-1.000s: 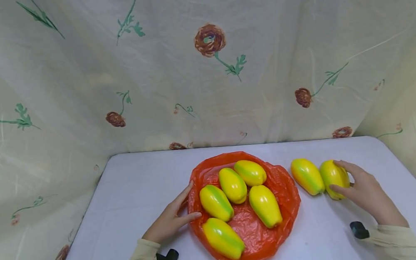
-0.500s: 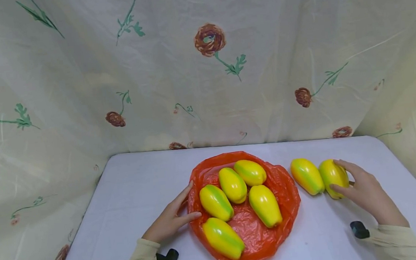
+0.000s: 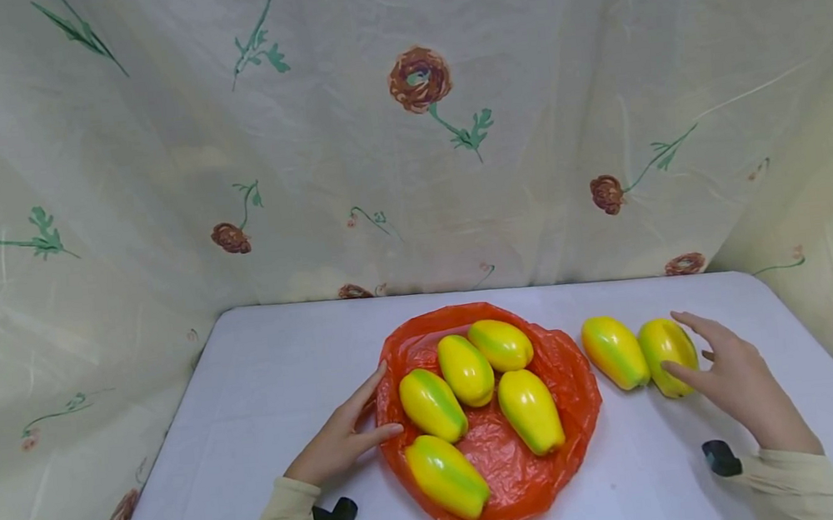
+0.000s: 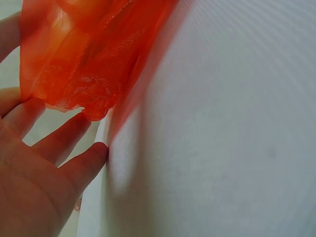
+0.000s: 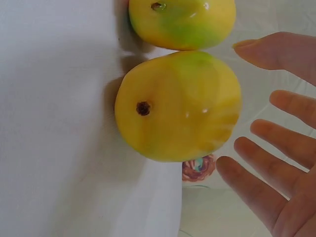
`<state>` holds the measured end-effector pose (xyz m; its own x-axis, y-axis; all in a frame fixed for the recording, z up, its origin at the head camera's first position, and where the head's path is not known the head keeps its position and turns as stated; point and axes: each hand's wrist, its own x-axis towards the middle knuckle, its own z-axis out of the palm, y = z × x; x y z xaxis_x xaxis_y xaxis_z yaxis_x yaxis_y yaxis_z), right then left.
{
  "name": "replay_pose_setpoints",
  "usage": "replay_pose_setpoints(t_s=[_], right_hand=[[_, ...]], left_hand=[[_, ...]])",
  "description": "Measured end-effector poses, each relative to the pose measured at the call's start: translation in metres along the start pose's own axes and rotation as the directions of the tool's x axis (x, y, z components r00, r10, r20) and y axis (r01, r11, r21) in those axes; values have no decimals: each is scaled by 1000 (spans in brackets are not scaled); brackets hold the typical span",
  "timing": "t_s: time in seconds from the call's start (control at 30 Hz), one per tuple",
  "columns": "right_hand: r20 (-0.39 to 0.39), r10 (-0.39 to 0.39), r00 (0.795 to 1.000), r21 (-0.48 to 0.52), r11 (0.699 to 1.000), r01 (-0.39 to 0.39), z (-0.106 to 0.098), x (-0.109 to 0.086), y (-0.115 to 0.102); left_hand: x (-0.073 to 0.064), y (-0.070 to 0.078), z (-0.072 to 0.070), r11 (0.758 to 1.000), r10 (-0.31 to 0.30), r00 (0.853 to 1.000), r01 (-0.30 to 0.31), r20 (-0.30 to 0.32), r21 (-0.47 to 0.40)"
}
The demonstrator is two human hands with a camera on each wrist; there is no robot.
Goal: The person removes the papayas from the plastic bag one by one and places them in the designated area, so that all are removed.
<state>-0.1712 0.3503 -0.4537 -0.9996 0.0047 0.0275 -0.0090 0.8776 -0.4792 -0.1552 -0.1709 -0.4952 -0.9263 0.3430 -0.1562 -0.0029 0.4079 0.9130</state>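
A round, open red plastic bag (image 3: pixel 490 445) lies in the middle with several glossy yellow-green papayas (image 3: pixel 527 413) in it. At its left edge rests my left hand (image 3: pixel 343 436), thumb over the rim and straight fingers along the outer side. In the left wrist view these fingertips (image 4: pixel 96 152) lie against the bag's thin red wall (image 4: pixel 94 59). Right of the bag, two papayas sit side by side on the table, the left one (image 3: pixel 615 353) and the right one (image 3: pixel 668 357). My right hand (image 3: pixel 732 376) is spread beside the right one, fingers apart from its skin in the right wrist view.
A white cloth covers the table (image 3: pixel 276 365), whose far edge meets a flower-printed curtain (image 3: pixel 516 200). The curtain also hangs along both sides. Black wrist devices (image 3: pixel 336 517) show below each hand.
My right hand has let go of the right papaya and drawn slightly to the right, its fingers spreading. That papaya shifted a touch to the left. My left hand and the bag stay put.
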Motion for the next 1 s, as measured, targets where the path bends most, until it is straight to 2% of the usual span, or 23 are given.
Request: replay_pose_setpoints(t_s=[0.33, 0.63, 0.9, 1.0], right_hand=[[-95, -46, 994, 19, 999, 48, -4, -8, -15], [-93, -109, 990, 54, 992, 115, -10, -15, -44], [-97, -204, 974, 71, 975, 212, -4, -22, -73], [-86, -218, 972, 90, 970, 225, -1, -24, -83]], left_hand=[[1, -1, 0, 999, 29, 1000, -30, 11, 19], [2, -2, 0, 1000, 21, 1000, -21, 1, 16], [1, -3, -1, 1000, 28, 1000, -28, 7, 11], [1, -3, 0, 1000, 20, 1000, -20, 10, 3]])
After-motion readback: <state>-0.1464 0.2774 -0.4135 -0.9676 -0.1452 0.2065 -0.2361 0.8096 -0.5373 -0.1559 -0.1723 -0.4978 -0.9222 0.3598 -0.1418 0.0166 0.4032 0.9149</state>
